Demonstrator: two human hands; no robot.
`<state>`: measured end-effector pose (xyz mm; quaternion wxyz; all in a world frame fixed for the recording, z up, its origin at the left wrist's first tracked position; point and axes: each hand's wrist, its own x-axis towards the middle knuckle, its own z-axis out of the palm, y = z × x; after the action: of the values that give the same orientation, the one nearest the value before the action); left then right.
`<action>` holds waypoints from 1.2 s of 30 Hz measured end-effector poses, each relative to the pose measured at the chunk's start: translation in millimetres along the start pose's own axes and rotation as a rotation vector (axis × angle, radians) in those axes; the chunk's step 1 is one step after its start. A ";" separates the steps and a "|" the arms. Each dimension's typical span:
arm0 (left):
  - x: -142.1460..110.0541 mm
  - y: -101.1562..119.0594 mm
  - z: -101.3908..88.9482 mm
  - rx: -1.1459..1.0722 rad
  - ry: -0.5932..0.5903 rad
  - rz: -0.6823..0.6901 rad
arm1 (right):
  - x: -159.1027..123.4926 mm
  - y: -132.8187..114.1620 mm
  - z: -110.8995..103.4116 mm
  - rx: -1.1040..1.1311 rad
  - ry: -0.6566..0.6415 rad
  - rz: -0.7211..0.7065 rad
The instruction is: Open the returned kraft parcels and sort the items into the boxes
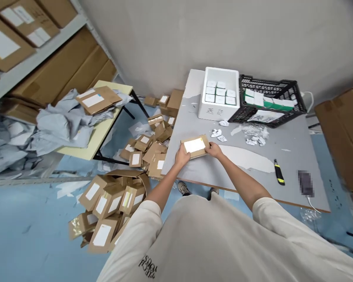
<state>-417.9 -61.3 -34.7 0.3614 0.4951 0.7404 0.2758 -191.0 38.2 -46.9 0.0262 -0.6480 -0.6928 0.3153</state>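
Note:
A small brown cardboard box [200, 155] with a white label on top is held between both hands over the near left part of the grey table [191, 170]. My left hand [182, 156] grips its left end, thumb on the upper face. At the right end, my right hand [214, 150] is closed on the same box, thumb near the label. The fingers under the box are hidden. Beyond it lie crumpled white papers [216, 133]. A black and yellow box cutter [279, 172] rests on the table to the right.
A white foam box [213, 113] and a black crate [238, 115], both holding small white and green boxes, stand at the table's back. Cardboard parcels [101, 235] pile on the floor at left. Grey mailing bags [51, 123] cover a side table. Blurred dark object [306, 183] lies right.

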 end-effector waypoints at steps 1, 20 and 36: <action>0.1 11.2 12.0 0.006 -0.020 0.027 | -6.3 15.5 -9.5 0.015 0.025 0.019; -77.5 180.6 295.7 0.104 -0.264 0.159 | -130.3 343.3 -142.3 0.081 0.123 0.236; -61.0 175.9 327.7 0.071 -0.215 0.098 | -114.4 381.4 -137.4 0.376 0.171 0.206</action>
<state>-44.0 -38.7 -76.2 0.4070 0.5699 0.6816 0.2122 224.5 -25.7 -74.0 0.1731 -0.7233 -0.5474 0.3837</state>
